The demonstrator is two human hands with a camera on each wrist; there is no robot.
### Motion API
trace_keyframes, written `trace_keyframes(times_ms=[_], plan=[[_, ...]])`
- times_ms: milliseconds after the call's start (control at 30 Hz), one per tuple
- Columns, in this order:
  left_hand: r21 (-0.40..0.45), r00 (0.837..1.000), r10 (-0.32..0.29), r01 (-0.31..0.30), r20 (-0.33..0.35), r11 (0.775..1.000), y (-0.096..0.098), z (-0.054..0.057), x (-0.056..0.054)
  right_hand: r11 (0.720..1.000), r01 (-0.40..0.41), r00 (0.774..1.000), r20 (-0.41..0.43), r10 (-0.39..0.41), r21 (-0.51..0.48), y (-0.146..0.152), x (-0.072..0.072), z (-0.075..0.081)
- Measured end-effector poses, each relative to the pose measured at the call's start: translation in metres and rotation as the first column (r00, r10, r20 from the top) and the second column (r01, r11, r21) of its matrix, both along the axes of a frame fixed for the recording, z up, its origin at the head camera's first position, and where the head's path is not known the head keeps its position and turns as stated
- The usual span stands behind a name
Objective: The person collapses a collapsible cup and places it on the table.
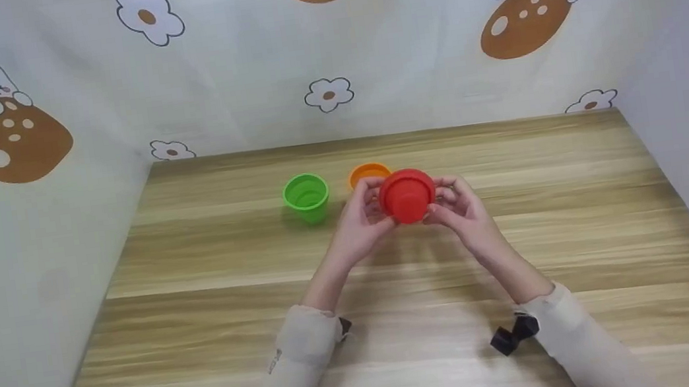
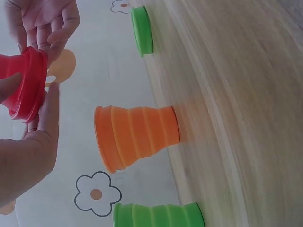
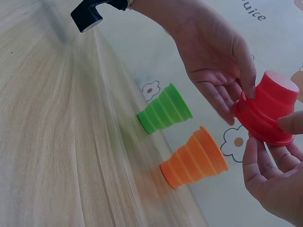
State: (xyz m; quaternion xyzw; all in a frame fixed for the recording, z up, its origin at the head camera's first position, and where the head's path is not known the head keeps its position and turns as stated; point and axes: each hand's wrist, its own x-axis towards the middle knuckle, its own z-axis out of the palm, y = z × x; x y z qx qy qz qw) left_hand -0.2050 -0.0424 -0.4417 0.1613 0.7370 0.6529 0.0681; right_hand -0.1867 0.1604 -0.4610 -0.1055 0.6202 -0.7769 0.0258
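A red collapsible cup [image 1: 408, 198], partly folded, is held up above the table with its narrow base turned towards me. My left hand [image 1: 356, 228] pinches its rim from the left, thumb on the near side and fingers behind. From the opposite side my right hand [image 1: 471, 217] grips the rim between thumb and fingers. Just behind the left fingers stands an orange cup [image 2: 137, 135], unfolded and upright. To its left is an unfolded green cup [image 1: 307, 198], also upright. A flat green disc-like piece [image 2: 143, 30] appears in the left wrist view; the head view does not show it.
The wood-grain table [image 1: 205, 345] ends at a patterned cloth backdrop [image 1: 235, 68], with cloth walls at both sides. Black wrist camera mounts [image 1: 513, 334] stick out from the sleeves.
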Motion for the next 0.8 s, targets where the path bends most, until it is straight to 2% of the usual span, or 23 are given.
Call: trace_keyframes(times_ms=[233,400,533,800], plan=[[0.001,0.998,-0.057,0.057,0.027,0.998,-0.0017,0.0003,0.0005,0.999,0.033,0.997,0.065,-0.032,-0.014,0.0001,-0.0007,0.0027],[-0.015,0.996,-0.091,0.091,0.009,0.996,-0.0036,0.0014,0.0018,0.999,0.040,0.996,0.077,-0.041,0.009,0.0019,-0.0009,0.0026],[0.012,0.996,-0.090,0.090,0.001,0.996,-0.0047,0.0025,0.0021,0.999,0.040,0.996,0.081,-0.043,0.032,0.0032,-0.0009,0.0020],[0.063,0.995,-0.083,0.080,0.050,0.995,-0.0038,0.0059,0.0013,0.997,0.019,0.997,0.079,-0.025,0.073,0.0048,-0.0007,-0.0001]])
